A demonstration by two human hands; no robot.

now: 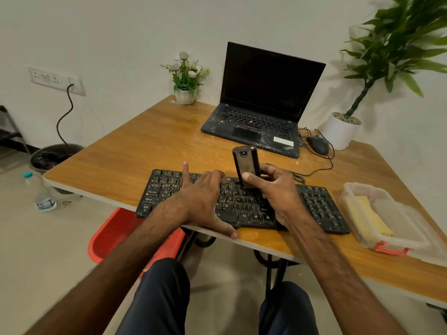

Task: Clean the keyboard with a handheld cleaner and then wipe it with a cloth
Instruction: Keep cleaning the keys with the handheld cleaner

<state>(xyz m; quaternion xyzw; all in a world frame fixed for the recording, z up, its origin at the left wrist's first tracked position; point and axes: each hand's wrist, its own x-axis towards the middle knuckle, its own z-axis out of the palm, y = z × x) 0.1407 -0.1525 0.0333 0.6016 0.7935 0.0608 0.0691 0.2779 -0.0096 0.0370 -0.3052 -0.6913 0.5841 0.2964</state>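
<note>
While our left hand lies spread on the keyboard at the table edge and our right hand grips the cleaner upright on the middle keys, a hard push could slide the keyboard off or loosen a keycap

Small office or home desk w/ laptop, mouse, keyboard, wall sockets, potted plants.
</note>
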